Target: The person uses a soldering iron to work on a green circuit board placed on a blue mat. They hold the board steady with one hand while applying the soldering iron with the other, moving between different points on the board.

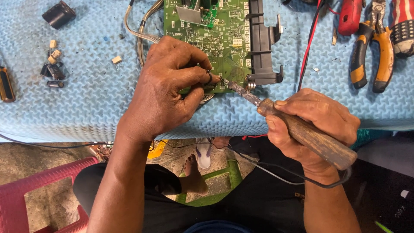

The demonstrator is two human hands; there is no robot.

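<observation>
Right hand (312, 125) fingers wrapped tight around wooden-handled soldering iron (297, 129), tip pointing upper-left onto green circuit board (215, 30) near edge. Left hand (166, 92) fingertips pinched narrow on the board at the tip.

Orange-handled pliers (371, 56) and a red-handled tool (350, 16) are lying at the right on the blue textured mat (86, 99). A black cylinder (59, 14) and small loose components (53, 64) are resting at the left, while a red plastic stool (47, 194) is standing below.
</observation>
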